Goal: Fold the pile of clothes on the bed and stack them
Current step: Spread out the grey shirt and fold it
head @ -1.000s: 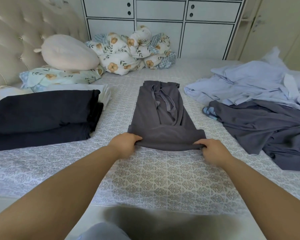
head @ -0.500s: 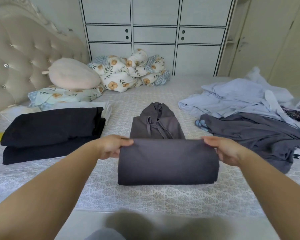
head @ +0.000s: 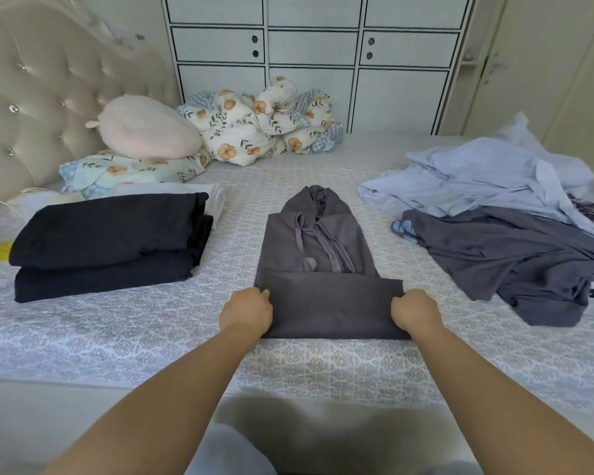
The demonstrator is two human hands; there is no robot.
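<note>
Hands: L hand (head: 247,311) & R hand (head: 415,311) grip grey hoodie (head: 318,241) folded hem, flat on bed (head: 151,323).

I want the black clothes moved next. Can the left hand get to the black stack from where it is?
Probably yes. The left hand grips the grey hoodie's folded edge, so it must let go first. Between it and the black stack lies only bare bedsheet, with nothing in the way.

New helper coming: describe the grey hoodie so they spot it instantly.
On the patterned bed, look mid-mattress between the black folded stack and the loose pile. The grey hoodie alone shows drawstrings, its hem gripped by both hands.
</note>
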